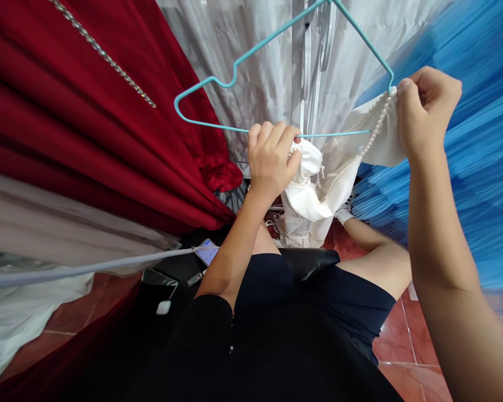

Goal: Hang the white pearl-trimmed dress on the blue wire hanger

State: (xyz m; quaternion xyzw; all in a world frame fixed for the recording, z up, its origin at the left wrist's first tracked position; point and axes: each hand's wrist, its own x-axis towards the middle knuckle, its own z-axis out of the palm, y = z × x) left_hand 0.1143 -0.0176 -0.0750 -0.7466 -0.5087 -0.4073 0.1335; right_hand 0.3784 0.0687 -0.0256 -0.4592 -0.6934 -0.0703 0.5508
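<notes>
A light-blue wire hanger (277,36) hangs in front of me. A white dress (305,205) with pearl-beaded edging droops below it, one side drawn up to the hanger's right end. My right hand (431,109) is closed in a pinch on the dress's pearl-trimmed edge there, its thumb beside the hanger's tip. My left hand (272,159) is closed over the hanger's lower bar, fingers curled round it, with the dress's white fabric gathered at the thumb. What lies under the left palm is hidden. The hanger's left shoulder carries no fabric.
Red fabric (151,128) with a rhinestone trim hangs at the left, blue tulle (456,184) at the right. White curtains (251,50) hang behind. A lit phone (207,251) and a white earbud case (163,307) lie on a black surface by my left arm. A pale rod or cord (109,268) crosses at left.
</notes>
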